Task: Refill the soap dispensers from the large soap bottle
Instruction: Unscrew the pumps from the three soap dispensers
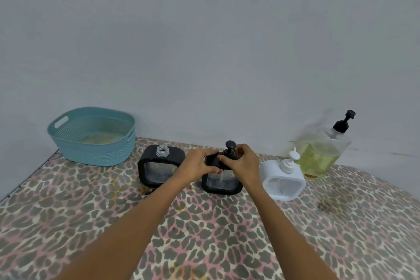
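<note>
Three square dispensers stand in a row near the wall. The left black dispenser has no pump and its clear threaded neck is bare. My left hand grips the top of the middle black dispenser. My right hand curls around the base of that dispenser's black pump. To the right sits a white dispenser with its white pump on. Behind it stands the large soap bottle, clear with yellow-green liquid and a black pump.
A teal plastic basket sits at the back left against the grey wall. The table wears a leopard-print cloth, and its left edge runs along a metal strip. A small dark object lies on the cloth just in front of the left dispenser.
</note>
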`<control>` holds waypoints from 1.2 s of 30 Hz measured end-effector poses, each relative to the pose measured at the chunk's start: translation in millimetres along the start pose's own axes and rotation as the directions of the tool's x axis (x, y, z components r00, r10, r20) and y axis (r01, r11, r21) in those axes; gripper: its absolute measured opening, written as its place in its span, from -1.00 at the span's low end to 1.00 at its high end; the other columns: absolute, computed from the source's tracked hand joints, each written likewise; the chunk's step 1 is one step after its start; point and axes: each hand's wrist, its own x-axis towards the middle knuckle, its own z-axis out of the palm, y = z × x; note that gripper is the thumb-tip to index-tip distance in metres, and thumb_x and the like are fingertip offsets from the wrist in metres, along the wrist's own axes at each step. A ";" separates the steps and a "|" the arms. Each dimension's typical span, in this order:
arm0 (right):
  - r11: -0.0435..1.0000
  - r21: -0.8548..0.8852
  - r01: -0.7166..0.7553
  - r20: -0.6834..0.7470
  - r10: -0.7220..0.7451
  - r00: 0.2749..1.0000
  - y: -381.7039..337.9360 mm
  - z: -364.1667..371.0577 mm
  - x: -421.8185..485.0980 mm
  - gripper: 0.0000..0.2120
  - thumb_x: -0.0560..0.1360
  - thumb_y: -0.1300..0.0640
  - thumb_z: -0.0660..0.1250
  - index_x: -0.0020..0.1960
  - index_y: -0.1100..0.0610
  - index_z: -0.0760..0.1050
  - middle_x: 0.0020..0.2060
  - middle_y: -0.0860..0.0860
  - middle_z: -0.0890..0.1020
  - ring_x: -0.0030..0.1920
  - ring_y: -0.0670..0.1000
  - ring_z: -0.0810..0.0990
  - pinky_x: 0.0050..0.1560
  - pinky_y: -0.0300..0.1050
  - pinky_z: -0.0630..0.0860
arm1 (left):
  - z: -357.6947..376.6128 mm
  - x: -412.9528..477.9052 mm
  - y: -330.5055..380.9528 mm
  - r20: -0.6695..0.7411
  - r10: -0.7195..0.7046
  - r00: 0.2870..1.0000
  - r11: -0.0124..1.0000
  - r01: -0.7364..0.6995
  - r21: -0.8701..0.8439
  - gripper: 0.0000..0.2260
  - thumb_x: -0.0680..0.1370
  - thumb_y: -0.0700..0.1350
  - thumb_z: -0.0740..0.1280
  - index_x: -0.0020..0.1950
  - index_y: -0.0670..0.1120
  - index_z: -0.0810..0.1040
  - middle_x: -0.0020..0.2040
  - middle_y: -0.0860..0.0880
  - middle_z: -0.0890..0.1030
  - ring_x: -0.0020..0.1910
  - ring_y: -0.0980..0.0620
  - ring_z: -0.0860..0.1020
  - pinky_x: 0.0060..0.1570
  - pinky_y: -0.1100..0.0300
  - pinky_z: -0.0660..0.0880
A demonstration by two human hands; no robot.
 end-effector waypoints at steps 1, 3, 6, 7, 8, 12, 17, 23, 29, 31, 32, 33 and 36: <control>1.000 0.017 -0.007 0.012 0.007 1.000 0.4 -1.2 -0.1 -0.66 0.34 0.16 0.48 0.04 0.22 0.47 -0.14 0.01 0.53 -0.14 -0.03 0.49 -0.33 -0.49 0.37 | 0.0 0.2 0.0 -0.002 0.000 1.000 1.000 0.000 0.000 -0.46 0.35 -0.21 0.48 0.31 -0.15 0.43 0.30 -0.09 0.49 0.32 0.04 0.42 0.23 0.37 0.24; 0.997 0.072 -0.024 0.035 0.022 0.999 1.7 -3.5 0.4 -0.64 0.34 0.21 0.47 0.10 0.21 0.49 -0.12 0.01 0.56 -0.08 0.00 0.55 -0.29 -0.49 0.39 | -0.2 0.2 0.0 -0.004 -0.004 1.000 1.000 0.004 -0.006 -0.46 0.35 -0.22 0.48 0.30 -0.15 0.44 0.30 -0.09 0.50 0.31 0.03 0.43 0.21 0.39 0.24; 0.978 0.200 -0.059 0.092 0.042 0.995 3.0 -6.5 -0.6 -0.63 0.36 0.30 0.41 0.14 0.17 0.46 -0.07 0.02 0.59 0.01 0.05 0.59 -0.17 -0.37 0.44 | 0.4 0.1 0.6 0.002 -0.010 1.000 1.000 0.010 -0.014 -0.46 0.36 -0.21 0.48 0.31 -0.15 0.43 0.29 -0.09 0.50 0.31 0.03 0.43 0.24 0.34 0.25; 0.969 0.237 -0.067 0.115 0.040 0.993 2.7 -5.8 -1.8 -0.61 0.37 0.32 0.38 0.17 0.14 0.43 -0.05 0.00 0.58 0.03 0.04 0.58 -0.15 -0.34 0.45 | 0.5 0.0 0.5 0.002 -0.009 1.000 1.000 0.009 -0.011 -0.46 0.36 -0.21 0.48 0.31 -0.15 0.43 0.29 -0.09 0.50 0.31 0.02 0.43 0.25 0.33 0.25; 0.965 0.256 -0.063 0.125 0.032 0.992 2.4 -3.9 -3.3 -0.59 0.38 0.31 0.38 0.19 0.12 0.40 -0.04 -0.03 0.56 0.05 0.02 0.56 -0.13 -0.33 0.46 | 0.6 -0.1 0.3 -0.001 -0.007 1.000 1.000 0.007 -0.008 -0.47 0.36 -0.21 0.48 0.31 -0.15 0.43 0.29 -0.09 0.50 0.30 0.02 0.43 0.23 0.34 0.25; 0.991 0.134 -0.026 -0.044 0.032 0.999 3.2 5.8 -2.9 -0.51 0.30 0.12 0.52 0.11 0.14 0.35 -0.05 0.00 0.45 -0.03 -0.01 0.47 -0.11 -0.27 0.37 | 0.5 -0.2 -0.4 -0.005 0.000 1.000 1.000 0.000 -0.008 -0.45 0.35 -0.20 0.49 0.31 -0.15 0.43 0.30 -0.10 0.49 0.32 0.01 0.42 0.25 0.31 0.26; 0.995 0.103 0.000 -0.029 0.003 1.000 0.4 2.0 -5.6 -0.73 0.34 0.20 0.46 -0.06 0.12 0.39 -0.18 -0.01 0.53 -0.19 -0.07 0.49 -0.28 -0.45 0.39 | 1.4 0.7 -1.4 -0.009 -0.012 1.000 1.000 0.011 -0.016 -0.45 0.35 -0.20 0.49 0.31 -0.15 0.43 0.30 -0.08 0.49 0.31 0.02 0.42 0.24 0.32 0.25; 0.994 0.109 0.019 0.030 -0.022 0.999 -0.3 1.3 -7.9 -0.65 0.37 0.27 0.38 0.13 0.16 0.43 -0.09 -0.04 0.53 -0.05 -0.03 0.53 -0.19 -0.39 0.39 | 2.1 0.3 -3.7 -0.012 -0.008 1.000 0.999 0.007 -0.033 -0.45 0.35 -0.22 0.48 0.31 -0.16 0.43 0.30 -0.09 0.49 0.32 0.02 0.42 0.26 0.31 0.24; 0.999 0.013 0.046 -0.063 -0.045 0.997 1.7 9.3 -5.3 -0.64 0.33 0.11 0.49 0.03 0.13 0.40 -0.08 -0.01 0.46 -0.09 -0.04 0.46 -0.12 -0.32 0.39 | 2.7 0.6 -5.3 -0.018 0.002 1.000 0.999 -0.003 -0.040 -0.46 0.35 -0.22 0.48 0.30 -0.15 0.44 0.30 -0.08 0.50 0.31 0.04 0.42 0.24 0.35 0.25; 0.997 0.073 0.036 -0.034 -0.034 0.999 0.4 6.2 -6.3 -0.68 0.35 0.22 0.45 0.00 0.12 0.37 -0.12 -0.01 0.51 -0.14 -0.05 0.48 -0.24 -0.42 0.39 | 3.0 0.5 -6.2 -0.019 0.005 1.000 0.999 -0.006 -0.042 -0.46 0.35 -0.22 0.48 0.30 -0.15 0.44 0.31 -0.08 0.49 0.32 0.04 0.42 0.25 0.35 0.23; 0.995 0.088 0.036 -0.015 -0.035 0.999 0.2 4.4 -6.8 -0.68 0.36 0.26 0.42 0.03 0.13 0.37 -0.11 -0.02 0.51 -0.11 -0.05 0.50 -0.22 -0.43 0.40 | 3.1 0.5 -6.4 -0.020 0.005 1.000 0.999 -0.006 -0.046 -0.45 0.34 -0.22 0.48 0.31 -0.15 0.43 0.31 -0.08 0.49 0.32 0.04 0.41 0.26 0.34 0.23; 0.993 0.110 0.032 0.008 -0.033 0.999 0.6 3.2 -7.1 -0.66 0.36 0.30 0.39 0.09 0.15 0.38 -0.09 -0.02 0.52 -0.06 -0.03 0.52 -0.16 -0.40 0.41 | 3.1 0.2 -6.6 -0.022 0.005 1.000 0.999 -0.006 -0.049 -0.45 0.34 -0.22 0.49 0.31 -0.15 0.43 0.31 -0.08 0.49 0.32 0.04 0.41 0.27 0.32 0.24; 0.992 0.126 -0.002 0.060 -0.005 0.998 1.4 3.2 -7.6 -0.57 0.37 0.30 0.34 0.21 0.15 0.36 -0.01 -0.03 0.50 0.09 0.02 0.53 0.03 -0.18 0.45 | 3.1 0.6 -6.9 -0.020 0.006 1.000 0.998 -0.007 -0.056 -0.46 0.34 -0.22 0.49 0.29 -0.14 0.45 0.28 -0.07 0.51 0.30 0.04 0.44 0.29 0.26 0.28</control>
